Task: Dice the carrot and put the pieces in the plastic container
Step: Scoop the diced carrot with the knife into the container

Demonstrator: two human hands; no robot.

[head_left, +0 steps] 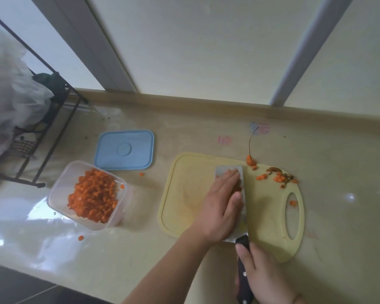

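A clear plastic container (pixel 59 189) at the left holds a heap of diced carrot (pixel 93 195). On the yellow cutting board (pixel 180 194) a cleaver (pixel 225 171) lies flat with diced carrot (pixel 239 185) on its blade. My left hand (pixel 219 205) lies flat over the blade, fingers straight, pressing the pieces against it. My right hand (pixel 263 279) grips the cleaver's black handle (pixel 242 277). More carrot bits (pixel 278 178) and the carrot tip with its root (pixel 250 160) lie at the board's far right.
The container's blue lid (pixel 124 150) lies behind it on the beige counter (pixel 140 249). Stray carrot bits (pixel 81 238) sit on the counter. A black wire rack (pixel 44 132) with plastic bags stands at the far left. A window runs behind the counter.
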